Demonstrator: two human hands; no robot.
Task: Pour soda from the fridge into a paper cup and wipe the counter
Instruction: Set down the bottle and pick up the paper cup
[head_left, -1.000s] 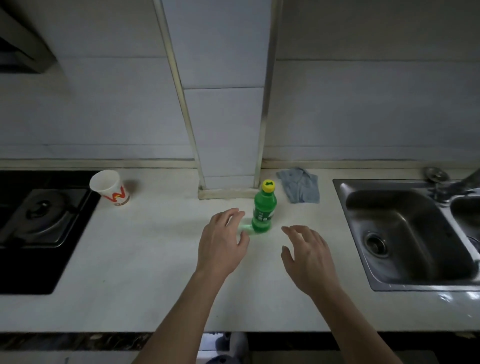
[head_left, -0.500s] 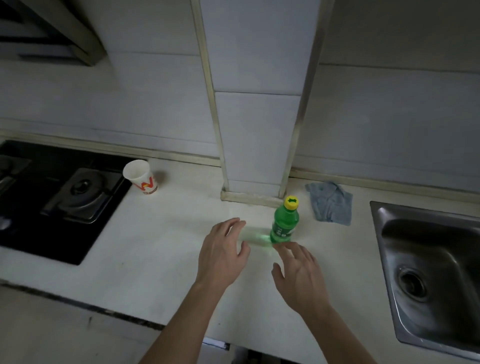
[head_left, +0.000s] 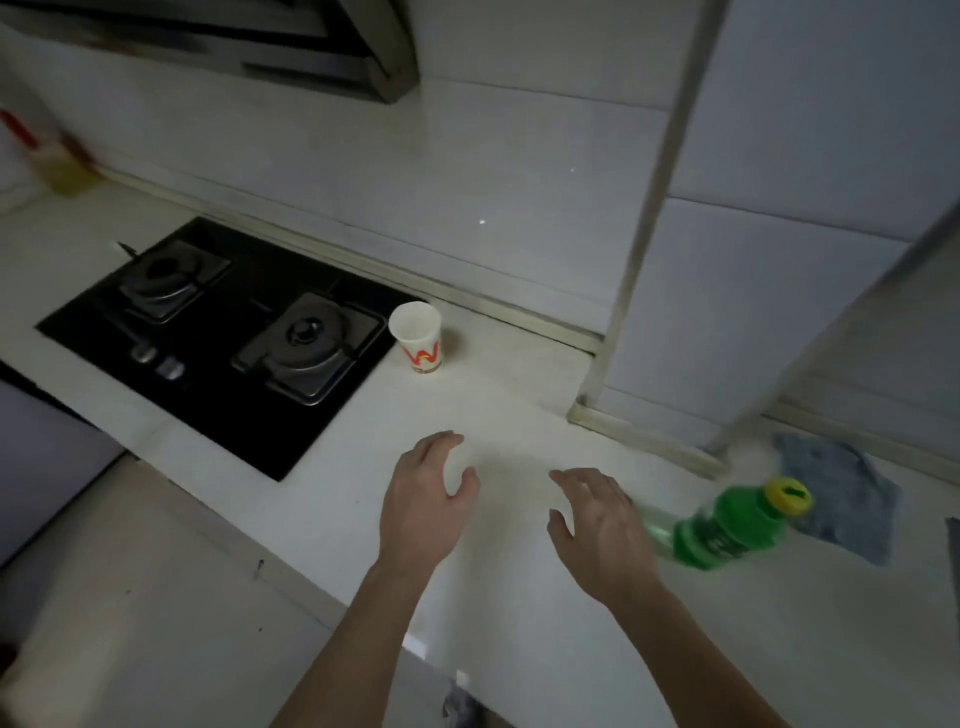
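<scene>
**Get the cup first, then open the soda**

Both hands are over the counter (head_left: 519, 405) and hold nothing. The left hand (head_left: 421, 512) has its fingers (head_left: 441, 441) loose and a little bent. The right hand (head_left: 602, 535) has its fingers (head_left: 576, 478) spread and loose too. Neither one seems to touch anything.

The green soda bottle (head_left: 727, 525) is on the counter, just to the right of the right hand, with its yellow cap (head_left: 789, 496) on. The paper cup (head_left: 418, 335) stands upright farther back, just beside the black stove (head_left: 208, 332), well apart from the bottle. It looks empty. A grey cloth (head_left: 841, 493) lies flat behind the bottle, near the wall.

I think the next job is to bring the cup and the bottle together. The left hand is closer to the cup, so it should go. Hold the cup low around its side, and softly, because paper squashes. Set it down on a bare spot near the bottle, away from the stove. Then one hand should hold the bottle while the other twists the cap slowly, since soda can fizz out. Leave the cloth for wiping at the end.
</scene>
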